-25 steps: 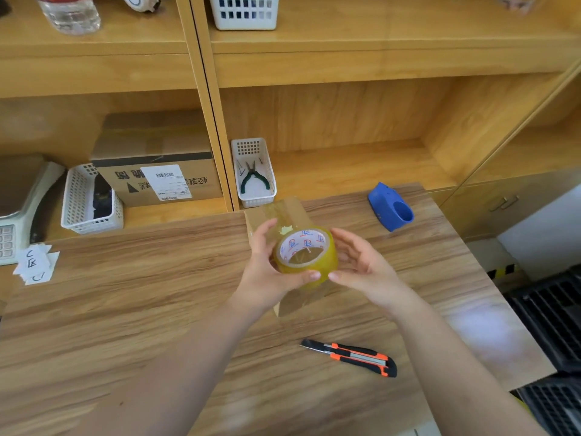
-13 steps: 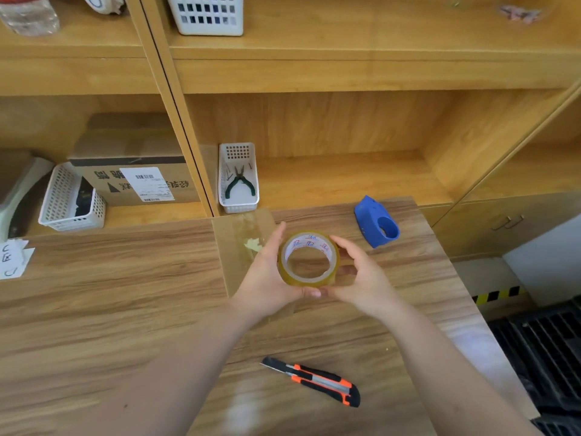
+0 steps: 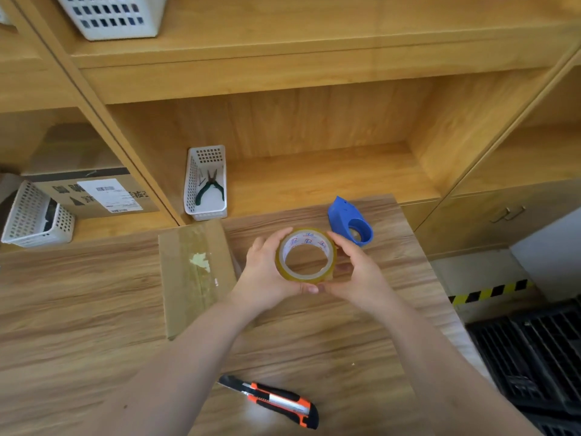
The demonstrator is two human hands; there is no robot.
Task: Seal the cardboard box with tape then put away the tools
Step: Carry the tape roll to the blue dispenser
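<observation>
A yellowish roll of clear tape (image 3: 327, 268) is held above the wooden table, its open core facing me. My left hand (image 3: 267, 272) grips its left side and my right hand (image 3: 358, 275) its right side, thumbs meeting under the roll. A flat brown cardboard box (image 3: 193, 278) lies on the table just left of my left hand, with tape along its seam and a torn paper patch. A blue tape dispenser (image 3: 347, 221) stands right behind the roll. An orange and black utility knife (image 3: 276, 401) lies near the table's front edge.
Wooden shelves stand behind the table (image 3: 78, 309). A white basket (image 3: 206, 184) with pliers sits on the shelf beyond the box. Further left are a labelled carton (image 3: 94, 193) and another white basket (image 3: 34, 215). Black crates (image 3: 528, 350) are on the floor at right.
Both hands with the tape roll have shifted right, off the cardboard box and toward the blue dispenser. The box top is now uncovered. The view has swung to the right.
</observation>
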